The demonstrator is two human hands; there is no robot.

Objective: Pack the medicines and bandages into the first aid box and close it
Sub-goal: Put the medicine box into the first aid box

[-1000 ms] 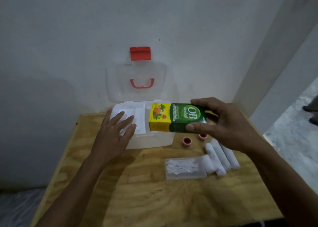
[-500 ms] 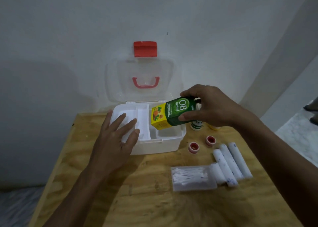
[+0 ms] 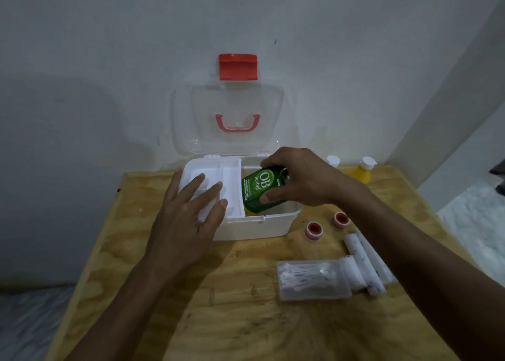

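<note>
- The plywood counter (image 3: 246,319) fills the near part of the view, with both forearms reaching in over it from the bottom edge.
- On its right side lies a clear plastic packet of white cotton swabs (image 3: 313,280), flat on the wood.
- Touching the packet's right edge are several white rolled bandages (image 3: 363,265) lying side by side, partly hidden by the right forearm.
- Beyond these stand two small white tape rolls with red cores (image 3: 313,230), close together but apart, between the bandages and the box.
- The left hand (image 3: 188,221) lies with fingers straight and spread, resting on the white divider tray at the left front of the box; it grips nothing.
- The white plastic first aid box (image 3: 259,226) sits at the counter's far middle, its clear lid (image 3: 226,125) raised upright against the grey wall (image 3: 109,60), with a red handle and a red latch on top.
- The right hand (image 3: 297,177) grips a green and yellow "OB herbal" medicine carton (image 3: 259,191), thumb in front, fingers curled over its top.
- The carton is tilted, its lower yellow end down inside the box's right compartment just beside the tray.
- Behind the right hand, near the wall, stand a yellow bottle with a white flip cap (image 3: 362,172) and another white cap (image 3: 332,160), its bottle mostly hidden.
</note>
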